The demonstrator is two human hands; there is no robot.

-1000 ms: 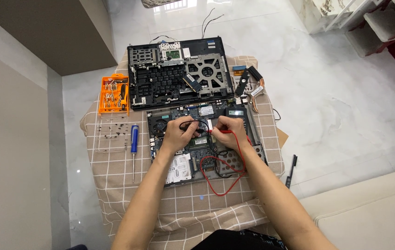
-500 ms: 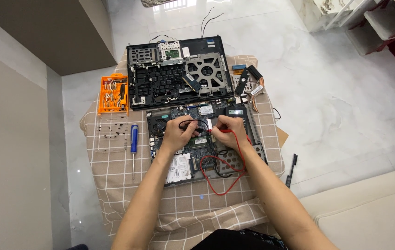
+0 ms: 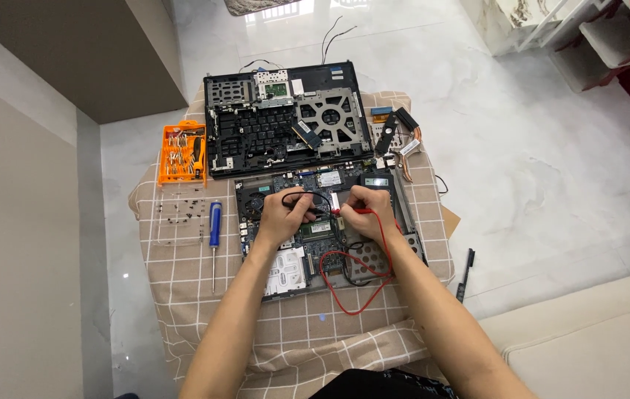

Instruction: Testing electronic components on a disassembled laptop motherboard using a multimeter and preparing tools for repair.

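Note:
An opened laptop base [image 3: 270, 275] with bare circuit board lies on a checked cloth [image 3: 182, 295]. My left hand [image 3: 284, 216] grips a black test probe [image 3: 316, 213] over the board. My right hand [image 3: 365, 209] grips a red test probe [image 3: 346, 212], its tip pointing left toward the black one. Both tips meet close together at the board's middle. A red lead [image 3: 359, 288] and a black lead loop over the base's near right part. A small multimeter [image 3: 378, 182] sits at the base's far right.
The removed laptop cover [image 3: 285, 118] with keyboard frame lies beyond the base. An orange screwdriver-bit case [image 3: 182, 153] and a blue screwdriver [image 3: 214, 229] lie left, with loose screws [image 3: 178, 210] between. Small parts [image 3: 400, 133] rest far right. A black pen [image 3: 465, 273] lies on the floor.

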